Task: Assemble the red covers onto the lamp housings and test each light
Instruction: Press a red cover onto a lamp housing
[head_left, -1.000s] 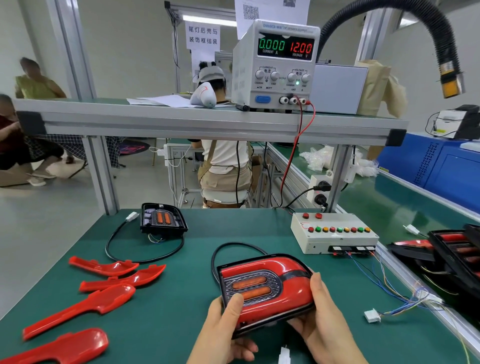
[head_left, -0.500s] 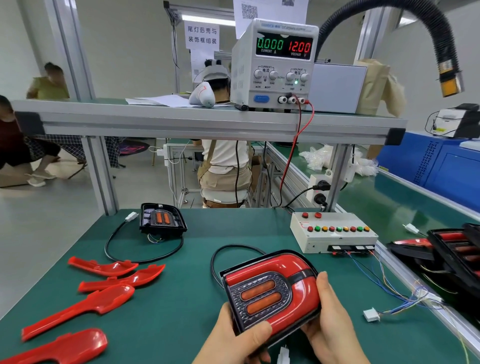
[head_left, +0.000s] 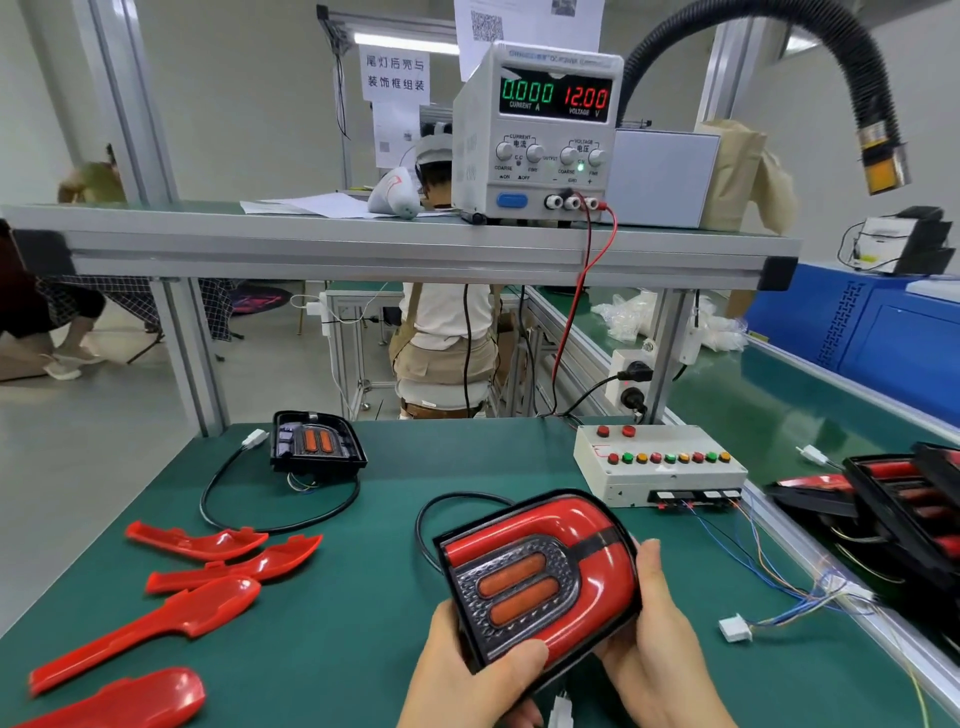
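I hold an assembled lamp (head_left: 540, 577) with its red cover fitted, tilted up toward me above the green mat. My left hand (head_left: 467, 675) grips its near left corner, thumb on the front edge. My right hand (head_left: 654, 644) grips its right side. Its black cable loops behind it on the mat. A bare black lamp housing (head_left: 317, 444) with two orange lenses lies at the back left with its cable and white plug. Several loose red covers (head_left: 218, 566) lie on the left of the mat.
A white test box (head_left: 660, 467) with coloured buttons sits at the right, its wires ending in a white connector (head_left: 735, 629). A power supply (head_left: 540, 130) on the shelf reads 0.000 A and 12.00 V. A black tray (head_left: 904, 509) of lamps stands at far right.
Both hands have tilted the lamp upward so its face turns more toward me, and the left thumb has shifted onto the near edge.
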